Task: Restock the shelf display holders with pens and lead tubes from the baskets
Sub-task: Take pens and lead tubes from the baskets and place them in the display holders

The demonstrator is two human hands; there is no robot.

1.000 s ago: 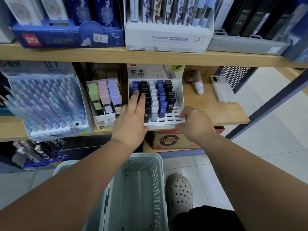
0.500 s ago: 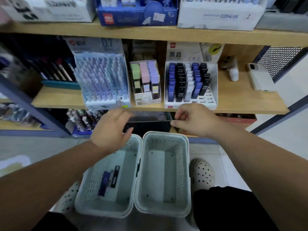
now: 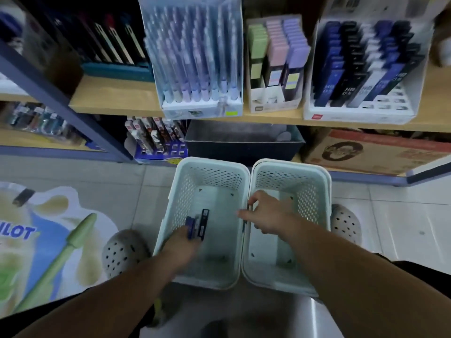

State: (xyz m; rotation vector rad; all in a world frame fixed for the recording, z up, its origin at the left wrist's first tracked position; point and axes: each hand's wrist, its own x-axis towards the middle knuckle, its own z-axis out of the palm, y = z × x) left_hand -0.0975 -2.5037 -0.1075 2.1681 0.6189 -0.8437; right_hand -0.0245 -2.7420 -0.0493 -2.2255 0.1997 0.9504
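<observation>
Two pale green perforated baskets sit side by side on the floor below me. In the left basket (image 3: 170, 215) lie a few blue and black lead tubes (image 3: 198, 223). My left hand (image 3: 179, 247) reaches into this basket and its fingers close on the lower ends of the tubes, though the hand is blurred. My right hand (image 3: 267, 215) hovers over the adjoining rims with its fingers loosely bent and holds nothing. The right basket (image 3: 314, 191) looks bare inside. On the shelf above stand the white lead-tube holder (image 3: 358, 115) and the clear pen holder (image 3: 195, 108).
A box of pastel sticky notes (image 3: 273, 101) stands between the two holders. Under the shelf sit a dark bin (image 3: 244, 147), a cardboard box (image 3: 371, 152) and a blue pen display (image 3: 158, 142). My two perforated clogs (image 3: 122, 252) flank the baskets on the tiled floor.
Both hands left the lead-tube holder and dropped to the baskets. My view tilted down. The left hand went into the left basket onto the tubes; the right hand moved over the rims.
</observation>
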